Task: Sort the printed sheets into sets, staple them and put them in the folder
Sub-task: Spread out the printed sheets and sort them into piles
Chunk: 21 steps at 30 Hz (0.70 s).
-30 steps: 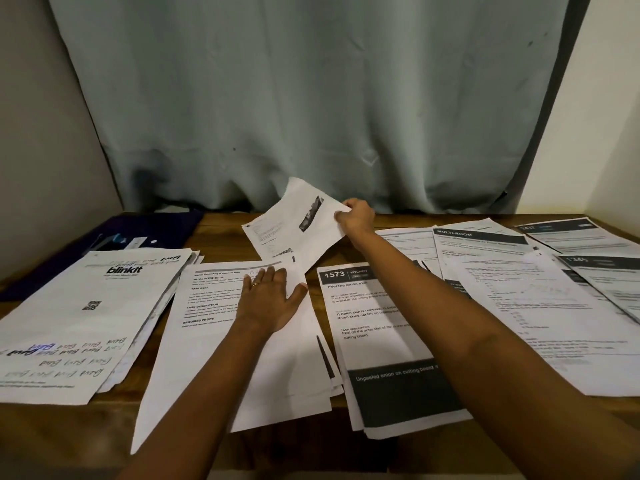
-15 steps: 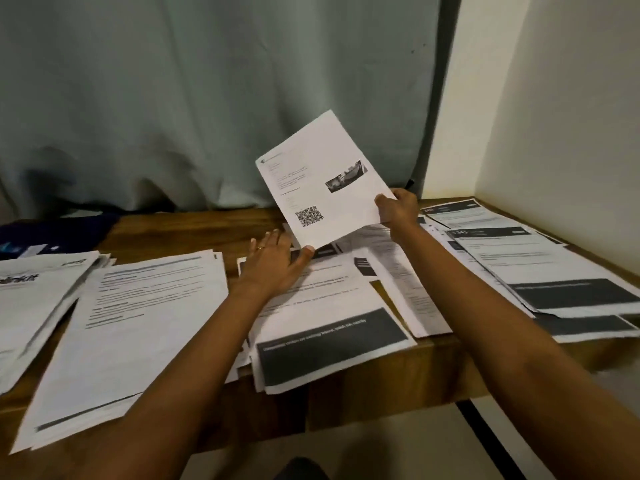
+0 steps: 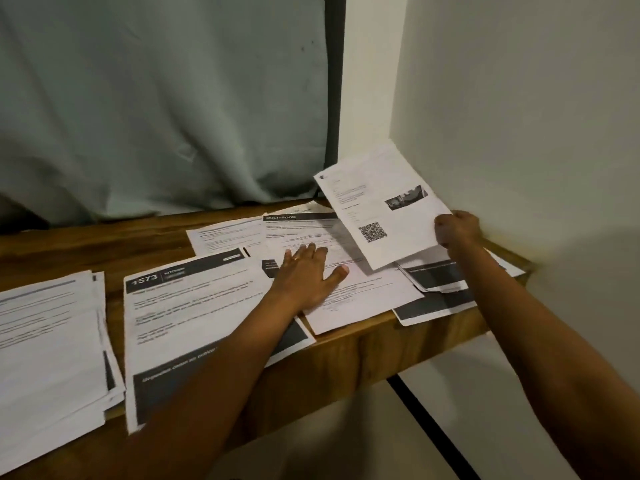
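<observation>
The right hand [image 3: 457, 228] is curled, thumb and fingers pinched on the lower right edge of 1 QR-code sheet [image 3: 377, 206], which is held lifted and tilted above the table's right end, close to the wall [image 3: 519, 98]. A small photo and lines of text are printed on it, too blurred to be read. The left hand [image 3: 306, 277] is laid flat, palm down, fingers straight and spread, pressed on a plain text sheet [image 3: 363, 292] near the front edge; nothing is gripped by it, and a ring is seen on 1 finger. Just beyond the fingertips a "MULTI-ROOM" sheet [image 3: 301, 226] is spread, its right side hidden behind the held sheet. Under the right forearm, dark-banded sheets [image 3: 436, 275] are stacked loosely, 1 overhanging the front edge. Left of the left forearm a "1573" sheet [image 3: 194, 317] is laid w/ a dark hdr bar and a dark bottom band, also overhanging; its right corner is crossed by the forearm. Behind it 1 more text sheet [image 3: 225, 235] is laid. At far left a pile of sheets [image 3: 48, 341] is fanned untidily. All are borne by a wooden table [image 3: 86, 244], backed by a grey-green curtain [image 3: 156, 98].
</observation>
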Tool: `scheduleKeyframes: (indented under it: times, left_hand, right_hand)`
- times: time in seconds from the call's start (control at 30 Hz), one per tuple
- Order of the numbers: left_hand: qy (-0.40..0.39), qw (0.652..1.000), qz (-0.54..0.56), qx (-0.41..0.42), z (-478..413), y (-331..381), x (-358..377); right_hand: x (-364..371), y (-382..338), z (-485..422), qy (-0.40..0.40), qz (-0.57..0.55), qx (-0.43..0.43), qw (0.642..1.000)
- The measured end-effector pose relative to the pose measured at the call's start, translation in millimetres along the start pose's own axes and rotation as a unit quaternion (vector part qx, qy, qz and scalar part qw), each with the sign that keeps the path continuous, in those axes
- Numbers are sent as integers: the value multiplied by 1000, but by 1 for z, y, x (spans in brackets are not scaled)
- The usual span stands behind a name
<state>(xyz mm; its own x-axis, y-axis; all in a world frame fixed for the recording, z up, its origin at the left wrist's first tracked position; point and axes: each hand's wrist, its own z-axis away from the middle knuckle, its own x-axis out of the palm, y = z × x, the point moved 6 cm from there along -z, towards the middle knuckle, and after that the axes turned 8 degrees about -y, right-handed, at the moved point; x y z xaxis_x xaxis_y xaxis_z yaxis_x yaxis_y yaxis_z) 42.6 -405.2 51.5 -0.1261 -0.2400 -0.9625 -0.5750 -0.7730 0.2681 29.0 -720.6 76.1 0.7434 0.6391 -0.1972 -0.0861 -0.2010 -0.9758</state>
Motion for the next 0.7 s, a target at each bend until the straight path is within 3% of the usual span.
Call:
scheduleKeyframes:
  times: [0.2, 0.33, 0.43, 0.5, 0.63, 0.7]
  left_hand:
    - [-48, 998, -35, 3, -13, 11, 26]
    - [-63, 997, -45, -11, -19, 7, 35]
    - [-75, 996, -46, -19, -21, 4, 43]
    - [-79, 995, -50, -22, -22, 2, 47]
    - [-78, 995, -51, -26, -23, 1, 52]
    - [-78, 995, -53, -26, -24, 0, 52]
  right_hand:
    - [-62, 30, -25, 31, 144, 23, 989]
    - [-74, 40, -34, 15, 289, 2, 957]
    - [-67, 42, -36, 45, 423, 21, 905]
    - [-53, 29, -29, 76, 499, -32, 863]
    - [12, 5, -8, -68, 518, -225, 822]
    - [40, 1, 4, -87, 608, -259, 745]
